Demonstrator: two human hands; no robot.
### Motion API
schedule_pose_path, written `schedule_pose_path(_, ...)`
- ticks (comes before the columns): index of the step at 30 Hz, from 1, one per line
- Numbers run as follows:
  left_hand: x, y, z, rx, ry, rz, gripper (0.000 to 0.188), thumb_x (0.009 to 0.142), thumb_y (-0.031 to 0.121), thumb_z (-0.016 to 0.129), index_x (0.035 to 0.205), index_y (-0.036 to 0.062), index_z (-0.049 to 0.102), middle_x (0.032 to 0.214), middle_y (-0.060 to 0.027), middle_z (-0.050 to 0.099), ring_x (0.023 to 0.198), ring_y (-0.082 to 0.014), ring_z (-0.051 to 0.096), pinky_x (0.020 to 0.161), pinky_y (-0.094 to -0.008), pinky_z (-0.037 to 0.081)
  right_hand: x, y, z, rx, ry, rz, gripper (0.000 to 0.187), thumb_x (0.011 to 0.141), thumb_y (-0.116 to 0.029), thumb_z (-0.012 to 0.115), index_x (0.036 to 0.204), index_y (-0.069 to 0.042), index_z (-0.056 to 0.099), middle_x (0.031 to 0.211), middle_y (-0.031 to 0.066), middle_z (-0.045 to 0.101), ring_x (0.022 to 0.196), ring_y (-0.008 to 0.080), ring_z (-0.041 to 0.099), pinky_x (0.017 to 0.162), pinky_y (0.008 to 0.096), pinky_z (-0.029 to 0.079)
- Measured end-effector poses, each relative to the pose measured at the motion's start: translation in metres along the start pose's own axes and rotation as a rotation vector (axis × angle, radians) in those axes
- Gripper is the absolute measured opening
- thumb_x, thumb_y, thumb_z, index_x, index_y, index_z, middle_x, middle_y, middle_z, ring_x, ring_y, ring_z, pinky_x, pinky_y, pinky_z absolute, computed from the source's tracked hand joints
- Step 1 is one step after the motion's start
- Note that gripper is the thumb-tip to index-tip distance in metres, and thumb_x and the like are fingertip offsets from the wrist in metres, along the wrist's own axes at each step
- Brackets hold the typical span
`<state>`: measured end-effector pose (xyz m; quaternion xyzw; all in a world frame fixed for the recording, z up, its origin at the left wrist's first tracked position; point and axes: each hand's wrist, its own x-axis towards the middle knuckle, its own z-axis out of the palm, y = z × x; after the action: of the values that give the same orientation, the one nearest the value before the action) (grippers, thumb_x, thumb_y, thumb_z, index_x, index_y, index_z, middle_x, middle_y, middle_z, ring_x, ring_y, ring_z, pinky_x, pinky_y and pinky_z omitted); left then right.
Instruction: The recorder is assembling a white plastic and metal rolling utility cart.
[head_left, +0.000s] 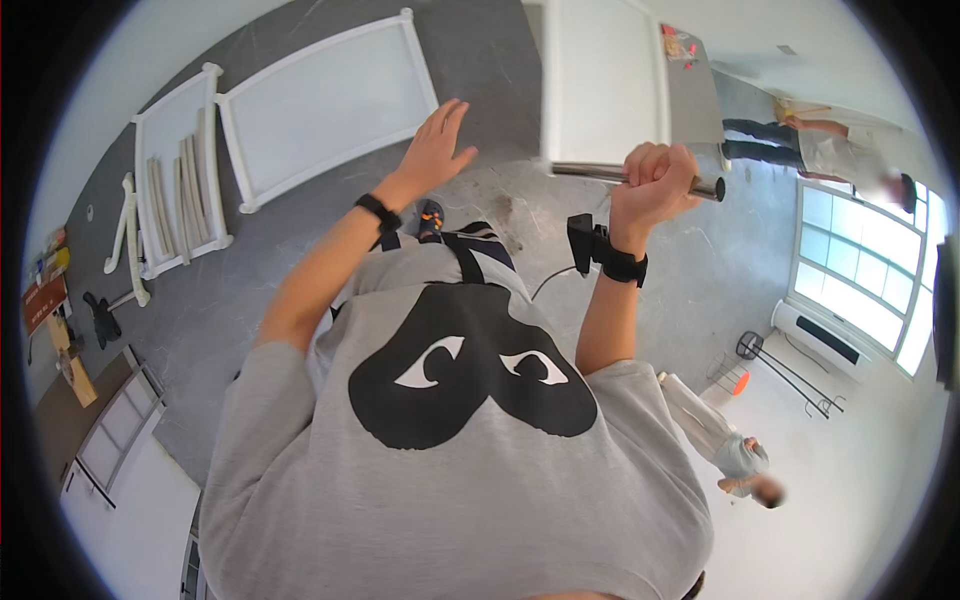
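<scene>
My right hand [655,185] is closed around a metal bar handle [590,174] on the edge of a tall white door or cabinet [600,80]. My left hand [437,148] is raised with fingers spread, holding nothing, in front of a white framed panel [325,100] lying on the dark floor. Both wrists wear black bands, and the right one carries a small black device [582,243]. My grey shirt with a black heart-shaped print fills the lower middle of the view.
White furniture parts lie on the dark grey floor at left: a slatted frame [180,180] and loose curved pieces [128,235]. One person stands at the upper right [800,145], another at the lower right [730,450]. Windows [860,280] line the right wall.
</scene>
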<state>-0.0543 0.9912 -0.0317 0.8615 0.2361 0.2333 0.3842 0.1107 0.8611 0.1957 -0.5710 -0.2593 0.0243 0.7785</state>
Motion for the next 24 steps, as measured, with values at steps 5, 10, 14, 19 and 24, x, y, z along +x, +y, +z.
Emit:
schedule_pose_path(5,-0.023,0.075,-0.017,-0.094,-0.039,0.36,0.098,0.073,0.041,0.08,0.146,0.0037,0.029,0.15,-0.0199,0.031,0.137,-0.0377,0.032,0.112,-0.0479,0.027,0.022,-0.055,-0.029,0.403,-0.05,0.287,0.036,0.086,-0.015,0.045,0.056,-0.014,0.024,0.044,-0.0009,0.024,0.039,0.0095,0.016,0.04,0.03,0.018)
schedule_pose_path(10,-0.002,0.128,-0.056,0.056,0.323,0.636,0.093,0.073,0.058,0.074,0.142,0.0054,0.038,0.144,-0.0144,0.043,0.136,-0.034,0.035,0.11,-0.049,0.028,0.049,-0.076,-0.086,1.01,-0.228,0.484,0.038,0.088,-0.019,0.044,0.055,-0.019,0.026,0.043,-0.0055,0.024,0.037,0.009,0.018,0.04,0.0265,0.021)
schedule_pose_path(14,0.033,0.174,-0.092,0.064,0.112,0.866,0.061,0.071,0.056,0.074,0.106,0.0082,0.059,0.113,-0.0099,0.061,0.123,-0.0284,0.051,0.106,-0.0473,0.034,0.054,-0.078,-0.09,1.183,-0.253,0.532,0.042,0.091,-0.019,0.047,0.055,-0.019,0.027,0.041,-0.0076,0.022,0.036,0.0072,0.018,0.04,0.0241,0.021)
schedule_pose_path(19,0.04,0.198,-0.076,-0.019,0.033,0.985,0.033,0.067,0.037,0.071,0.072,0.0093,0.054,0.073,-0.0039,0.053,0.07,-0.024,0.056,0.069,-0.0351,0.044,0.066,-0.05,-0.122,0.709,-0.23,0.54,0.029,0.093,-0.025,0.056,0.07,-0.012,0.045,0.066,0.0033,0.05,0.066,0.0141,0.05,0.065,0.0288,0.041)
schedule_pose_path(24,0.032,0.209,-0.058,-0.009,0.119,0.979,0.03,0.066,0.035,0.069,0.063,0.0103,0.053,0.059,-0.0012,0.05,0.052,-0.0222,0.051,0.054,-0.0332,0.038,0.08,-0.084,-0.132,-0.709,-0.139,-0.486,0.039,0.091,-0.031,0.059,0.108,0.004,0.055,0.113,0.0169,0.056,0.119,0.026,0.046,0.103,0.0423,0.034)
